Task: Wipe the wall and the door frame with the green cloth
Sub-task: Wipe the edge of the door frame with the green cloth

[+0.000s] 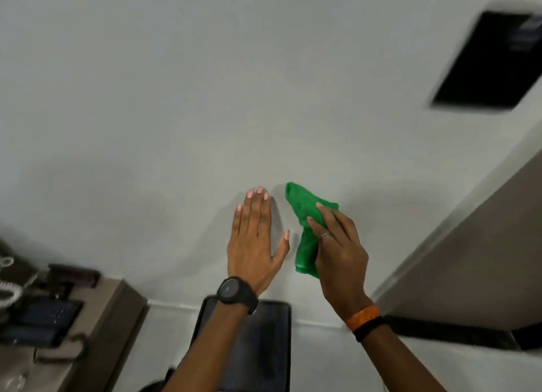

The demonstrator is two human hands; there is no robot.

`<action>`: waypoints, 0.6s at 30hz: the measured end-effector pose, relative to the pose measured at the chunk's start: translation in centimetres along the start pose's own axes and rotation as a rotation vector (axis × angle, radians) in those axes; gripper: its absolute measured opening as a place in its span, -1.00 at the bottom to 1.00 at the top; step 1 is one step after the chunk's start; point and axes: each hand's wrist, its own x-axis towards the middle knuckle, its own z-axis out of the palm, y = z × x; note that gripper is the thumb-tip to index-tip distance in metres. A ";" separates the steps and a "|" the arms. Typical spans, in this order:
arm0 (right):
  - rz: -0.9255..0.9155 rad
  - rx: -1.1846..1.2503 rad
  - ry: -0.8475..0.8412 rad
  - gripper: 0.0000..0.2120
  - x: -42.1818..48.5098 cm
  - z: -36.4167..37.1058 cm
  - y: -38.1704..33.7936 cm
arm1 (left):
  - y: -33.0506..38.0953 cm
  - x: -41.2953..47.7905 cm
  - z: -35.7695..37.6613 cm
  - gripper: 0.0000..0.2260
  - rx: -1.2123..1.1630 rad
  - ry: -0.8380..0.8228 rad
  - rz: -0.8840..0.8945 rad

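Note:
A plain white wall (205, 98) fills most of the view. My right hand (340, 245) presses a crumpled green cloth (305, 215) against the wall, low and right of centre, fingers closed over it. My left hand (255, 242) lies flat on the wall just left of the cloth, fingers together and holding nothing; a black watch sits on that wrist. A pale door frame (457, 215) runs diagonally at the right, beside a brown door (484, 259).
A dark rectangular panel (487, 60) is mounted on the wall at the upper right. A black bin (258, 347) stands below my hands by the baseboard. A desk edge (96, 318) with a telephone (44, 318) sits at the lower left.

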 end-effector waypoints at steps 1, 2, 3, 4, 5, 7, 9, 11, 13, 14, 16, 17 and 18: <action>-0.036 -0.004 0.041 -0.69 3.1 -2.4 -1.0 | 1.3 2.8 -2.9 -0.34 -0.010 0.046 0.018; -0.070 -0.034 0.073 -0.65 5.5 -4.2 -1.9 | 2.1 5.0 -5.0 -0.34 -0.010 0.091 0.033; -0.105 -0.056 0.112 -0.59 8.1 -6.3 -3.0 | 3.3 7.3 -7.7 -0.34 -0.014 0.137 0.053; -0.142 -0.071 0.165 -0.56 10.4 -8.4 -4.0 | 4.3 9.2 -10.0 -0.34 -0.020 0.188 0.081; -0.174 -0.067 0.228 -0.57 12.7 -10.3 -4.9 | 5.5 11.3 -12.3 -0.35 -0.024 0.235 0.105; -0.257 -0.086 0.350 -0.62 17.2 -13.9 -6.2 | 8.0 15.2 -16.5 -0.36 -0.032 0.333 0.158; -0.322 -0.139 0.481 -0.75 21.7 -17.5 -7.3 | 11.0 19.2 -20.5 -0.36 -0.041 0.434 0.202; -0.369 -0.188 0.583 -0.80 26.1 -21.0 -8.2 | 14.2 22.8 -24.3 -0.36 -0.034 0.517 0.234; -0.415 -0.245 0.676 -0.83 29.9 -24.5 -8.9 | 17.6 25.9 -27.8 -0.35 -0.023 0.564 0.283; -0.438 -0.276 0.722 -0.85 31.6 -26.3 -9.2 | 19.3 27.2 -29.2 -0.35 -0.014 0.582 0.313; -0.472 -0.331 0.805 -0.84 34.5 -29.8 -9.5 | 22.4 29.6 -31.6 -0.34 0.004 0.612 0.363; -0.482 -0.343 0.837 -0.75 35.7 -31.3 -9.7 | 23.7 30.7 -32.5 -0.34 0.007 0.623 0.383; -0.489 -0.357 0.867 -0.66 36.7 -32.8 -9.9 | 25.0 31.7 -33.3 -0.34 0.009 0.642 0.403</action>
